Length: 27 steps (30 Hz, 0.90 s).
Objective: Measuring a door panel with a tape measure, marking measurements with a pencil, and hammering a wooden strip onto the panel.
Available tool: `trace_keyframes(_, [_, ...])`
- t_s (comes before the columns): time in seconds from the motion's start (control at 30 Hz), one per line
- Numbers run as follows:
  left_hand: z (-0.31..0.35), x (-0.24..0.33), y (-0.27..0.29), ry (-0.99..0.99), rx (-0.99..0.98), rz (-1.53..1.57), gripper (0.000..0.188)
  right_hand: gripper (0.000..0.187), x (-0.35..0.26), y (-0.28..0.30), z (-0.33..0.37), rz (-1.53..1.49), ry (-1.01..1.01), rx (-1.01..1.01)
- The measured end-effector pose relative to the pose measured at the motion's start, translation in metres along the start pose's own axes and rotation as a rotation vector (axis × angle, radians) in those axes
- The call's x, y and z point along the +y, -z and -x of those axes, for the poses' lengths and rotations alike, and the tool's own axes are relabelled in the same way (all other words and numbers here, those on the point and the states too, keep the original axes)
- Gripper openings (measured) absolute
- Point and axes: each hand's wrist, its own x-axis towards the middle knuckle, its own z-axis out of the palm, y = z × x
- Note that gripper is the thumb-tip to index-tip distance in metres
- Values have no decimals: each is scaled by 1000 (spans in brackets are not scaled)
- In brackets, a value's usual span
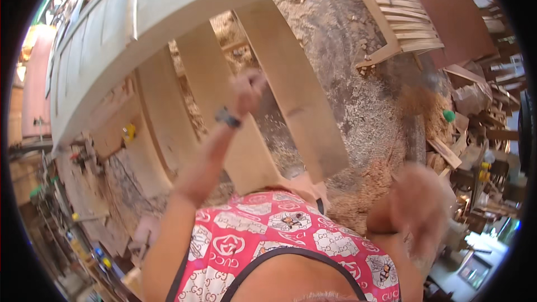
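My left hand (249, 90), with a dark watch (228, 117) on its wrist, is over the gap between two long pale boards. Its fingers look curled closed, and I cannot make out whether anything is in them. One of those boards (291, 86) lies just to its right, another (224, 95) beneath my forearm. Beyond them stands a large pale panelled wooden piece (168, 8), which hides the boards' far ends. My right hand (422, 207) is raised at the right side of my body, smeared by motion, over the shavings-strewn floor. Its fingers are too blurred to read.
More boards (165, 106) lie to the left. Wood shavings (358, 190) cover the floor. A slatted wooden frame (405, 19) and a reddish-brown panel (450, 14) are at the far right. Offcuts (444, 152) are piled on the right; a yellow object (129, 132) rests at left.
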Motion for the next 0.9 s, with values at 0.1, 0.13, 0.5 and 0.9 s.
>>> trace_keyframes(0.1, [-68, -37, -53, 1, 78, -126, 24, 26, 69, 51, -39, -1857, 488, 102])
trace_keyframes(0.13, [-92, -46, -69, -8, 98, -222, 22, 17, 83, 72, -50, -1706, 363, -59])
trace_keyframes(0.5, [-181, -59, -143, 492, 18, -417, 36, 15, 231, 138, -103, -1345, 108, -187])
trace_keyframes(0.9, [-237, -70, -131, 682, 88, -526, 39, 27, 324, 75, -223, -1534, 509, -490])
